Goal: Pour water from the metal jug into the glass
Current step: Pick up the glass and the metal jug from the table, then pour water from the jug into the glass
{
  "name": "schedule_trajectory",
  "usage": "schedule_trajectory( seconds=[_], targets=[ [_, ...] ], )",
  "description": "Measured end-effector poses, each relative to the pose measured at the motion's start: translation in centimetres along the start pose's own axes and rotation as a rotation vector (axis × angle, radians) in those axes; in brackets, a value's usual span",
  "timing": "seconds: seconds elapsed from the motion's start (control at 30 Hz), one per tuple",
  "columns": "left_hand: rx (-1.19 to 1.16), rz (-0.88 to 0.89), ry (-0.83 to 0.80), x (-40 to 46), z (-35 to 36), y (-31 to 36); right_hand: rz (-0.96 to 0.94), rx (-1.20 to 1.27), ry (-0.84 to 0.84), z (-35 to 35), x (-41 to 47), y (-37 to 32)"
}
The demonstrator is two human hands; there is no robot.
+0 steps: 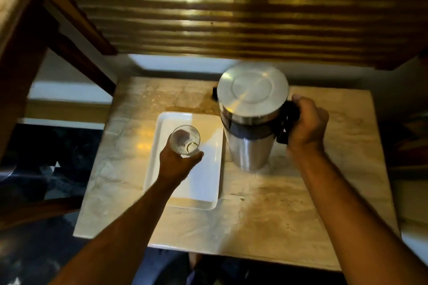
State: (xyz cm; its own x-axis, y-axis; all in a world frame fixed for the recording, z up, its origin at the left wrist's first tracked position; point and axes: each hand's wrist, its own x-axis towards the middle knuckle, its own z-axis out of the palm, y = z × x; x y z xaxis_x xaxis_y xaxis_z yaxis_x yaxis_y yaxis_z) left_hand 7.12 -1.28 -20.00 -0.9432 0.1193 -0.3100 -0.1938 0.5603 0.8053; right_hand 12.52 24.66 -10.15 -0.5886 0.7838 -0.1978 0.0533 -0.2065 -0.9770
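Note:
A tall metal jug (249, 122) with a flat steel lid and a black band stands upright on the marble table top, right of centre. My right hand (305, 125) is wrapped around its black handle on the right side. A clear glass (185, 140) is gripped from below by my left hand (178, 164), over the white tray (203, 187), left of the jug. The glass looks empty and tilts a little toward me. Whether it rests on the tray or is lifted I cannot tell.
The small marble table (278, 215) ends close in front and on both sides. A ribbed golden wall panel (231, 18) rises behind it. A dark wooden frame (27, 58) stands at the left, with dark floor below.

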Motion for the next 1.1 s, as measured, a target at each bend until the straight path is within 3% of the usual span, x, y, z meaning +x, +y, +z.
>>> schedule_trajectory(
  seconds=[0.1, 0.23, 0.43, 0.67, 0.8, 1.1],
  targets=[
    [0.049, 0.078, 0.001, -0.3, -2.3, 3.1, -0.07, -0.101, -0.07, -0.7, -0.9, -1.4],
    [0.134, 0.252, -0.049, -0.6, -7.8, 11.4, -0.117, -0.205, -0.147, 0.4, -0.9, -8.1],
    [0.125, 0.395, -0.022, -5.5, -16.7, 26.7, -0.342, -0.396, -0.206, 3.5, -2.5, -28.9],
    [0.063, 0.614, 0.019, -9.8, -24.1, 39.9, -0.661, -0.764, -0.32, 7.1, -5.7, -51.3],
    [0.046, 0.73, 0.013, -12.5, -27.6, 46.4, -0.822, -0.927, -0.275, 7.9, -9.6, -62.3],
    [0.001, 0.842, 0.008, -16.1, -29.3, 53.2, -1.007, -1.16, -0.258, 8.4, -15.1, -73.2]
  ],
)
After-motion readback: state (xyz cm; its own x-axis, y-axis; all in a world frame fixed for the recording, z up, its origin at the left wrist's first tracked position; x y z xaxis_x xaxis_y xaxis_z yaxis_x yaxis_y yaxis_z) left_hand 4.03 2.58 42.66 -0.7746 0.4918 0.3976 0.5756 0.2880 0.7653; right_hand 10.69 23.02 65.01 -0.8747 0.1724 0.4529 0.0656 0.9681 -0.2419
